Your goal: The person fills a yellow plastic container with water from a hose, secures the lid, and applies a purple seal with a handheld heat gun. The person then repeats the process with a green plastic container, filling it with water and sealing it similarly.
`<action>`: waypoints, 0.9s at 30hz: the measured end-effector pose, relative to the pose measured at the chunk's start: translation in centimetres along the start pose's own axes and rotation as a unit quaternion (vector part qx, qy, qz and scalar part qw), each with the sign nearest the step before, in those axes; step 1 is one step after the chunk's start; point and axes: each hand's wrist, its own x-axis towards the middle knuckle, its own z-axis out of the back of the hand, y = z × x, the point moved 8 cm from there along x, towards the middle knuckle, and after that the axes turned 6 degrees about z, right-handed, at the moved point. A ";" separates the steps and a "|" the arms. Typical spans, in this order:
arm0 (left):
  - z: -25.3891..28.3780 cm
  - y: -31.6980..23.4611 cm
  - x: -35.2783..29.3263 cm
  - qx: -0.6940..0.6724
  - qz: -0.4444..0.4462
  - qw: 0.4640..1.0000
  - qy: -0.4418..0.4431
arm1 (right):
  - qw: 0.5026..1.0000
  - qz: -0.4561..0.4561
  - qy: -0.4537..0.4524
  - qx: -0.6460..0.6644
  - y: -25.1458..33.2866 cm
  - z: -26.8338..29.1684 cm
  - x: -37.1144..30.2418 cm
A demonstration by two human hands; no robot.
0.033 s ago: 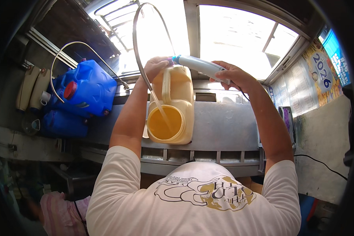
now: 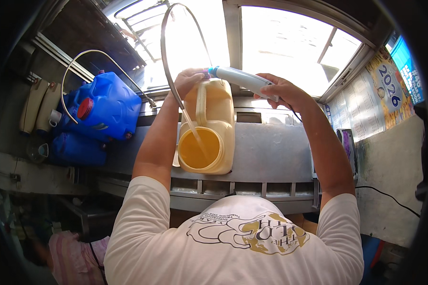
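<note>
1. Cream-yellow plastic jug (image 2: 216,124) with a wide round mouth stands on the grey metal tabletop (image 2: 271,152), mid-view; well apart on its left sits a glossy blue plastic jerrycan (image 2: 111,107) with a red screw cap (image 2: 85,109).
2. Slim flexible hose (image 2: 162,42), greyish above and clear toward its lower end, arches high over the jug and drops into its mouth.
3. Bare left hand (image 2: 189,80) curls at the jug's far top end, fingertips against a small purple piece (image 2: 206,73); I can't tell from here whether that grip is closed around it.
4. Pale grey-blue cylinder (image 2: 240,80) with a bright blue end (image 2: 212,71) slants off rightward from there.
5. Bare right hand (image 2: 280,89) has the cylinder's other end in a snug grip; thin black cable (image 2: 296,114) trails beneath.
6. Printed paper posters (image 2: 359,107) cover the far-right wall.
</note>
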 end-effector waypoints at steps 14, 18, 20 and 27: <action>-0.5 -0.7 0.8 -0.010 0.001 1.000 0.021 | 1.000 0.002 0.004 -0.031 0.4 1.1 -0.1; 0.5 0.2 1.5 0.023 -0.010 1.000 -0.012 | 0.999 0.000 0.006 -0.042 1.6 1.0 -0.1; 0.7 0.2 0.8 0.003 0.006 1.000 -0.018 | 0.999 0.006 0.022 -0.037 1.8 0.8 0.2; 0.8 -0.4 1.4 0.027 0.011 0.999 -0.025 | 0.998 -0.001 0.020 -0.063 2.7 1.7 -0.3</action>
